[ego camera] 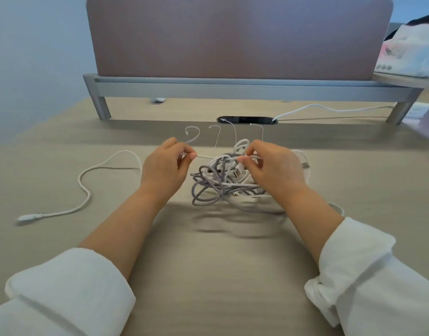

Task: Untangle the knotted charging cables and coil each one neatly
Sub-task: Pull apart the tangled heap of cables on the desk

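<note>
Tangle: a knotted heap of cords, made of grey braided cable and smooth white plastic cables, lay on the pale wood-grain desk between the forearms.
Left hand: thumb and fingertips pinched a thin white strand just left of the tangle.
Right hand: curled fingers pinched the same strand over the tangle's top, so it ran taut between the hands.
Handling: probably light, limp and springy. The braid likely grips its neighbours, while the smooth cables slide. Better to hold near a free end and feed it through the loops, since yanking could tighten the knots.
Silver USB plug: jutted from the tangle's top and might snag.
Thin white ends: curled up just behind the tangle.
Loose white cable: trailed away left of the tangle.
Black oval cable slot: behind the tangle, with the mauve fabric divider panel farther back.
</note>
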Available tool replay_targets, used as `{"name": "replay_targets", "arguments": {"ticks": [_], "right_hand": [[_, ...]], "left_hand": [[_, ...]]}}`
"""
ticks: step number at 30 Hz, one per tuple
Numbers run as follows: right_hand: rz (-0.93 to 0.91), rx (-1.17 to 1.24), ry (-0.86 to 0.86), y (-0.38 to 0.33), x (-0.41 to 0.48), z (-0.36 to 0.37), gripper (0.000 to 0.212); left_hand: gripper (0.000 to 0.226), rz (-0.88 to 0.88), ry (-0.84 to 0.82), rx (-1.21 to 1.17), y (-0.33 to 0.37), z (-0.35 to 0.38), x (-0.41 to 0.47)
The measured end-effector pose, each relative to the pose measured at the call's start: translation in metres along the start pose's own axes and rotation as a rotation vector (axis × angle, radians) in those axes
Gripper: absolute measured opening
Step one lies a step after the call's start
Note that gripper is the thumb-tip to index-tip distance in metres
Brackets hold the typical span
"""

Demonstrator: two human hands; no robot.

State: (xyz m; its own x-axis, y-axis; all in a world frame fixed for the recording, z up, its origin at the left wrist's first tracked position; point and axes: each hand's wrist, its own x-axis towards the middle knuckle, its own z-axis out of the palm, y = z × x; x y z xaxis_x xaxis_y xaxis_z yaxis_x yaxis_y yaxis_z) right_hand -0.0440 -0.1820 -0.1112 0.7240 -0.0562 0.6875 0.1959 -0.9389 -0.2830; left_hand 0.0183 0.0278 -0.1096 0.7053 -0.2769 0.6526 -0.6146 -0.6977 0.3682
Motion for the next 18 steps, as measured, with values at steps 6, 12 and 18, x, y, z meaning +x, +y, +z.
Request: {"name": "replay_targets", "arguments": {"ticks": [6,12,18], "right_hand": [[-0.143,0.011,0.051,0.001,-0.002,0.009,0.005],[-0.181,-0.014,-0.075,-0.009,-0.004,0.008,0.038],[-0.054,0.184,-0.126,-0.023,-0.005,0.018,0.041]], "left_hand": [[0.019,0.13,-0.285,0.027,0.004,0.006,-0.002],[0.007,-0.085,-0.261,-0.334,0.01,0.004,-0.001],[0.017,-0.195,-0.298,-0.644,0.013,-0.001,-0.003]]}}
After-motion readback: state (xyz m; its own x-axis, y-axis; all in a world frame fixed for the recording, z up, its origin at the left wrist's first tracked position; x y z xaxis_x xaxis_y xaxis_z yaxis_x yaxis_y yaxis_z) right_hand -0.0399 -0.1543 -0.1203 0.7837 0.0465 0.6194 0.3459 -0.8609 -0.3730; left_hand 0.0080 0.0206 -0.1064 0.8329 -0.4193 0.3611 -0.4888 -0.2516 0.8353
